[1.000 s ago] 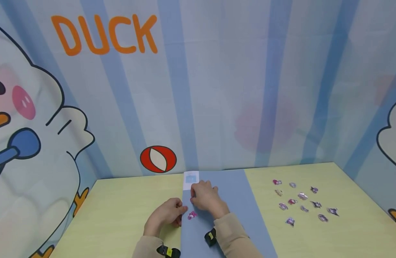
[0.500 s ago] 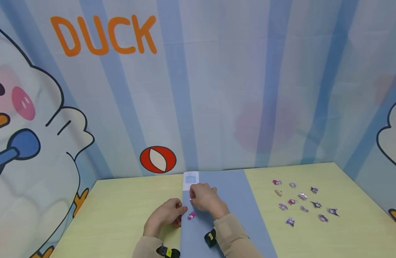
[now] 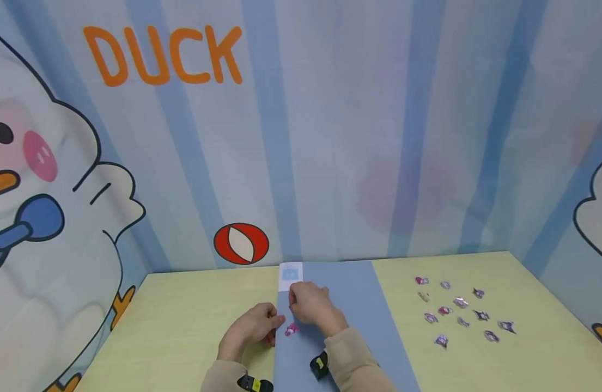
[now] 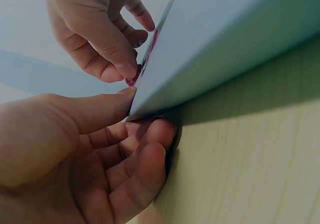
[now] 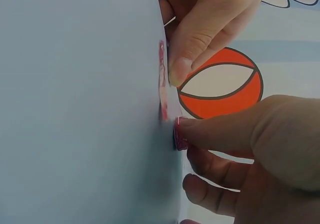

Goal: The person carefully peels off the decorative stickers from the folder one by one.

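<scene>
My left hand [image 3: 254,324] pinches the left edge of a light-blue sheet [image 3: 352,305], thumb on top and fingers curled below it in the left wrist view. Just beyond, my right hand [image 3: 312,302] holds a small pink sticker [image 5: 179,134] by thumb and fingers, low over the sheet near that same edge. In the head view these fingers hide the held sticker. Whether it touches the sheet I cannot tell. A second pink sticker [image 3: 291,329] lies on the sheet between the two hands.
A white label [image 3: 290,276] with a blue square marks the sheet's far left corner. Several small pink and purple stickers [image 3: 460,302] lie scattered on the pale yellow table [image 3: 193,321], right of the sheet. A printed duck backdrop [image 3: 330,136] stands behind the table.
Over the last second my right hand has come slightly nearer along the sheet's left edge. My left hand keeps its place. The head view has tilted a little.
</scene>
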`<state>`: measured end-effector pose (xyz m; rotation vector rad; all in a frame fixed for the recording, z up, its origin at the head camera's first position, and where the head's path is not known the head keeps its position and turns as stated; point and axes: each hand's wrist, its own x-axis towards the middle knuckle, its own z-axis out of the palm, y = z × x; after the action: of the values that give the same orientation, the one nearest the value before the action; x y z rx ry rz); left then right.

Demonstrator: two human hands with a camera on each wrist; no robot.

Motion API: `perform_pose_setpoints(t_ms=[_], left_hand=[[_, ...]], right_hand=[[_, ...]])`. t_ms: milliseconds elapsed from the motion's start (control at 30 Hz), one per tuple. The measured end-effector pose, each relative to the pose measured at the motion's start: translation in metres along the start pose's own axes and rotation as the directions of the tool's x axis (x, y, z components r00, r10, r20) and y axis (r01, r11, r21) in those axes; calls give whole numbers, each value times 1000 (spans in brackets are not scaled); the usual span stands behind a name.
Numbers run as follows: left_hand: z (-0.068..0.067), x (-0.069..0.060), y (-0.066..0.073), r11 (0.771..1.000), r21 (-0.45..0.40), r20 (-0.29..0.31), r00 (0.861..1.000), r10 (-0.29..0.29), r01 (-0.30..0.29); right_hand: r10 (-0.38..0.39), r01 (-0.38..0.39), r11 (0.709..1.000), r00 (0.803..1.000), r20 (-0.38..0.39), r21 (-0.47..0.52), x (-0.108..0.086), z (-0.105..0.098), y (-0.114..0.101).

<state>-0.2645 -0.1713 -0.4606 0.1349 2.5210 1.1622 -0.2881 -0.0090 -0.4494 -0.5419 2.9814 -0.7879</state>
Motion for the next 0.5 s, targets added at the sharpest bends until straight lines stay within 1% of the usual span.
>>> perform_pose_setpoints(t_ms=[133, 267, 400, 500], left_hand=[[0, 0, 1, 1000, 2, 5, 1000, 7, -7], [-1, -2, 1, 1000, 3, 2, 1000, 19, -19], [-1, -3, 2, 1000, 1, -4, 1000, 24, -24], [0, -4, 3, 1000, -7, -1, 1000, 30, -30]], right_hand=[[-22, 22, 1000, 999, -33, -7, -3, -1, 2], [-38, 38, 999, 999, -38, -3, -5, -7, 3], [-54, 56, 998, 998, -33, 41, -8, -15, 6], [-81, 85, 993, 996, -48, 85, -10, -21, 11]])
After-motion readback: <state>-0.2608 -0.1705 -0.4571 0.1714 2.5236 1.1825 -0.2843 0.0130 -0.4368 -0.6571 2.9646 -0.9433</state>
